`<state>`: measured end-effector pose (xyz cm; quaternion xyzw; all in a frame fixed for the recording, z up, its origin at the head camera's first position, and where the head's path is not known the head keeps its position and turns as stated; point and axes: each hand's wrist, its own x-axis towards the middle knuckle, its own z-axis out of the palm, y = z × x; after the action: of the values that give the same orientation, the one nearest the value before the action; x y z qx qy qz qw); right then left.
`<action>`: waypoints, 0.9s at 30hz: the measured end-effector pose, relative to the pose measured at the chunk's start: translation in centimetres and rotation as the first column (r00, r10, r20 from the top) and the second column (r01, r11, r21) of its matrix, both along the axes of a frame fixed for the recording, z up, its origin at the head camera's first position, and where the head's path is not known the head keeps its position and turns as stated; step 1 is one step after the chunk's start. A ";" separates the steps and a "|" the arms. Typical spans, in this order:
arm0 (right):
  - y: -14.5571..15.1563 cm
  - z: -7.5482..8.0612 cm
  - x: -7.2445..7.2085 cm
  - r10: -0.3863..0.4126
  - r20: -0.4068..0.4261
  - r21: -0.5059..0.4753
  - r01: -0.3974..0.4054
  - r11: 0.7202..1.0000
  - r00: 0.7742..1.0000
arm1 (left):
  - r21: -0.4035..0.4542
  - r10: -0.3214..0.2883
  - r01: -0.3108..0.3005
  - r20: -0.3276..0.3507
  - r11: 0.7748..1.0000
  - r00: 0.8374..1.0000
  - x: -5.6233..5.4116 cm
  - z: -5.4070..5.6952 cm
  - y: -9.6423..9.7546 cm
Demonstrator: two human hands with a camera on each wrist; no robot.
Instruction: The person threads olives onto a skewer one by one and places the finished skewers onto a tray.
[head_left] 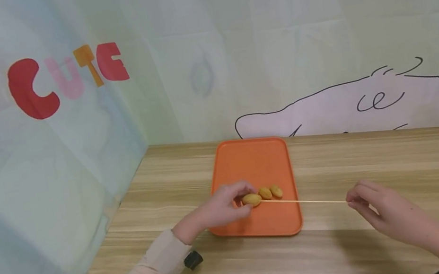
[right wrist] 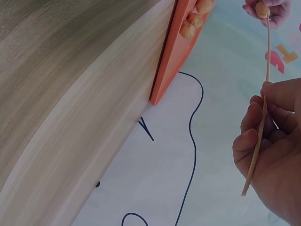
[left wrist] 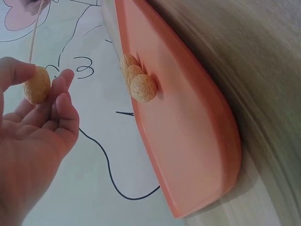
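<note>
My left hand (head_left: 230,204) pinches an oval golden-brown puff (left wrist: 37,85) between thumb and fingers, over the orange tray (head_left: 255,160). A thin wooden skewer (head_left: 311,201) runs from that puff across to my right hand (head_left: 379,207), which grips it between thumb and fingers to the right of the tray. One end of the skewer meets the puff; how deep it goes in, I cannot tell. In the right wrist view the skewer's other end (right wrist: 245,190) sticks out below the palm. Beside the left hand, similar puffs (left wrist: 142,88) lie close together on the tray.
The tray lies on a wood-grain table (head_left: 182,176) and has a low raised rim. Behind and to the left hangs a pale printed cloth (head_left: 187,41) with coloured letters and a line drawing. A small black object (head_left: 193,259) shows at the left sleeve.
</note>
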<state>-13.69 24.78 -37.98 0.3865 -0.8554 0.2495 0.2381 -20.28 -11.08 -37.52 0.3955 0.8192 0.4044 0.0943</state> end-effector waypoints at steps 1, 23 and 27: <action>0.0 0.0 0.0 0.000 0.000 0.000 0.000 1.000 1.000 | -0.006 -0.001 0.001 -0.006 1.000 1.000 0.0 0.0 0.0; -0.1 0.1 0.2 -0.022 0.003 0.028 0.022 0.999 1.000 | 0.085 -0.040 0.034 0.077 0.996 0.996 0.1 -0.3 0.0; -0.1 0.1 0.1 -0.021 0.001 0.024 0.021 0.999 1.000 | 0.090 -0.031 0.023 0.083 0.996 0.996 0.1 -0.3 0.0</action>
<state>-13.54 24.67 -37.87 0.3798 -0.8626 0.2372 0.2355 -20.18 -11.05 -37.81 0.3930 0.7902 0.4557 0.1163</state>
